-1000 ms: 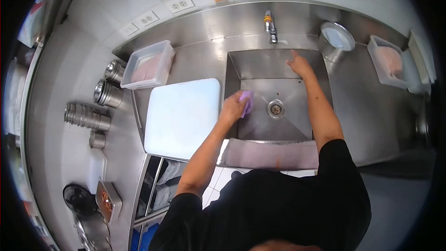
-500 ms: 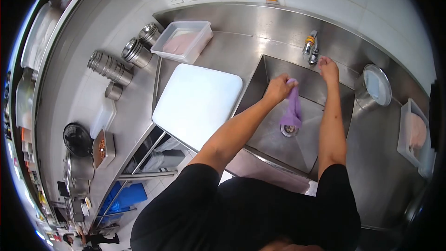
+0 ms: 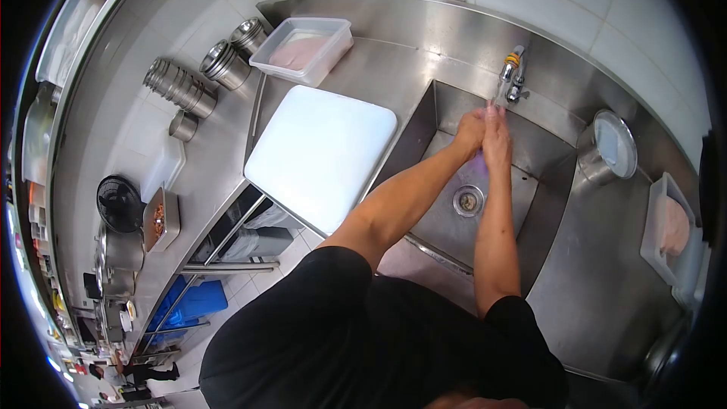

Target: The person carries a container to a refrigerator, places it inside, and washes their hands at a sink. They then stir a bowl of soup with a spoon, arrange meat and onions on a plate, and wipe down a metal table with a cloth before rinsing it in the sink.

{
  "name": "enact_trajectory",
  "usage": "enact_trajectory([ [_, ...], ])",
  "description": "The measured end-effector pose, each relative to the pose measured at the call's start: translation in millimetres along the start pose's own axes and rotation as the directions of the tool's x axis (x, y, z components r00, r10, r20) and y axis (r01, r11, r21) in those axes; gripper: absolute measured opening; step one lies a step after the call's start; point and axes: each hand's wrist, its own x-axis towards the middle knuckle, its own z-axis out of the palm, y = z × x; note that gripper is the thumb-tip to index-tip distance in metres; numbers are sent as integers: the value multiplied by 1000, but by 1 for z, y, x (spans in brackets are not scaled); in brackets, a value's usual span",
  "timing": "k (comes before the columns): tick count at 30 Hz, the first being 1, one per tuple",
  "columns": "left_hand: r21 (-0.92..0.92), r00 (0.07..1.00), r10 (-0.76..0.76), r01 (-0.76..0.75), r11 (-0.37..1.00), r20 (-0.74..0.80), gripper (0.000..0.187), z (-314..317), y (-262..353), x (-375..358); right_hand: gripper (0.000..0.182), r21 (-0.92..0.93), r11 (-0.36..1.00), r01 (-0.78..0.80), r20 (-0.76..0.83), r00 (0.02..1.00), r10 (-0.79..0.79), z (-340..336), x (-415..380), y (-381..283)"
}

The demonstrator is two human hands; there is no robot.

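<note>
My left hand and my right hand are pressed together over the steel sink, just below the tap. Water seems to run from the spout onto my fingers. A purple cloth is bunched between the two closed hands. Only a small bit of it shows below my left hand, and the rest is hidden. Under my hands, the round drain is visible in the sink floor.
A white cutting board lies left of the sink, with a plastic tub behind it. To the right stand a steel pot and another plastic tub. Steel containers line the left counter. Another person is far off at lower left.
My right hand has moved left from beside the tap to join my left hand. My left hand has come slightly toward the tap, gathering up the cloth, which had hung down over the drain.
</note>
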Motion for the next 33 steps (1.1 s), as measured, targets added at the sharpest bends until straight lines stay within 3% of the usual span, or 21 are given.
enact_trajectory([
  [3,-189,982,119,-89,978,148,22,-15,1,9,62,-66,983,170,-17,985,-171,4,-3,5],
  [4,-273,988,46,-5,962,145,21,-12,10,3,62,-72,970,233,-30,971,-236,5,-2,5],
  [6,-435,984,-98,153,887,146,21,-1,28,-5,62,38,998,52,-35,998,-51,-1,2,6],
  [7,-331,986,-59,109,937,157,22,-1,24,-2,62,89,995,-42,-27,999,44,-7,6,13],
  [8,-223,985,-24,63,973,173,22,-2,21,2,62,23,999,-38,-116,992,40,-5,12,30],
  [9,-113,981,7,16,993,196,24,-1,17,10,61,75,996,-45,-81,995,52,-10,15,27],
  [10,243,981,135,-166,956,140,28,-8,18,20,61,126,990,-57,-48,997,64,-19,18,20],
  [12,462,962,195,-264,847,193,31,-21,35,21,59,249,963,-99,13,995,99,-27,27,30],
  [14,623,935,277,-354,698,220,32,-32,56,16,53,212,959,-190,160,975,158,-31,35,41],
  [15,567,962,196,-269,779,188,31,-35,75,2,50,186,953,-240,219,955,198,-39,34,49],
  [16,573,952,208,-302,762,225,30,-42,82,4,45,143,961,-238,237,951,200,-50,32,50],
  [18,366,939,170,-277,889,299,32,-52,89,0,34,71,975,-212,291,939,183,-57,34,33],
  [22,111,880,31,-95,989,474,49,-53,97,-12,23,466,880,-95,160,987,22,-48,36,-5],
  [25,370,839,-35,-201,907,542,42,-55,105,-21,28,385,919,-89,186,982,17,-50,48,2],
  [28,664,920,-11,-273,696,391,37,-47,119,-21,37,368,930,-10,92,995,-25,-41,47,5],
  [31,565,952,90,-248,787,292,33,-46,119,-15,49,376,915,-144,219,974,63,-35,27,4],
  [33,397,964,33,-141,907,265,33,-51,118,-10,54,107,968,-225,444,882,156,-33,16,16],
])
